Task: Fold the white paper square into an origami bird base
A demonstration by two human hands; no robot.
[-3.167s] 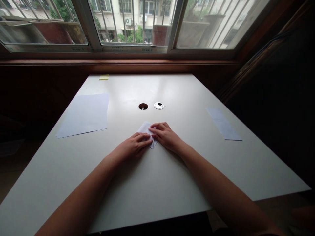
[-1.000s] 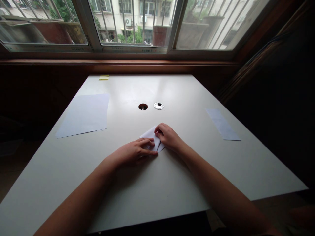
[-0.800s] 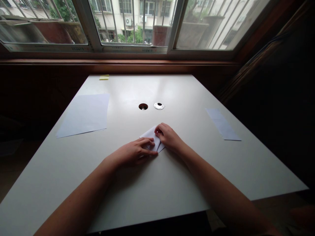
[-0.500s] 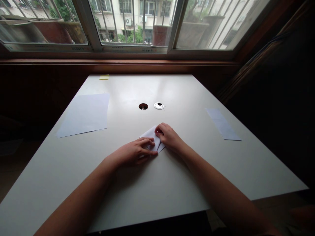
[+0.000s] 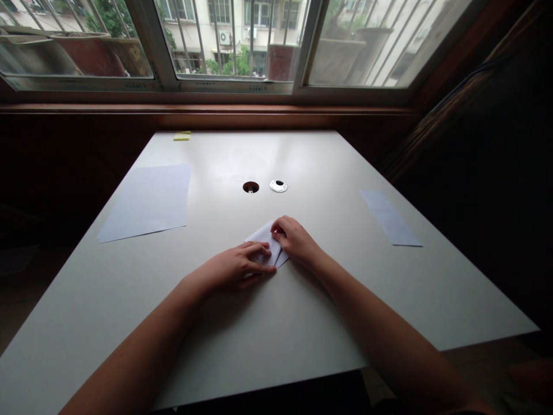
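A small piece of folded white paper (image 5: 262, 233) lies on the table between my two hands, its layers coming together in a point toward me. My left hand (image 5: 237, 264) rests over its left part, fingers apart and pressing it down, one fingertip close to the lower point. At the upper right of the paper, my right hand (image 5: 294, 239) is closed, thumb and forefinger pinching its folded edge. My fingers hide part of the folds.
White paper sheets (image 5: 149, 202) lie at the left of the white table (image 5: 276, 328), a narrow paper strip (image 5: 391, 219) at the right. Beyond my hands are a round hole (image 5: 251, 187) and a metal ring cover (image 5: 279, 185). A yellow sticky pad (image 5: 182, 136) sits at the far edge.
Both hands and the folded paper keep almost the same pose. The whole view has shifted very slightly.
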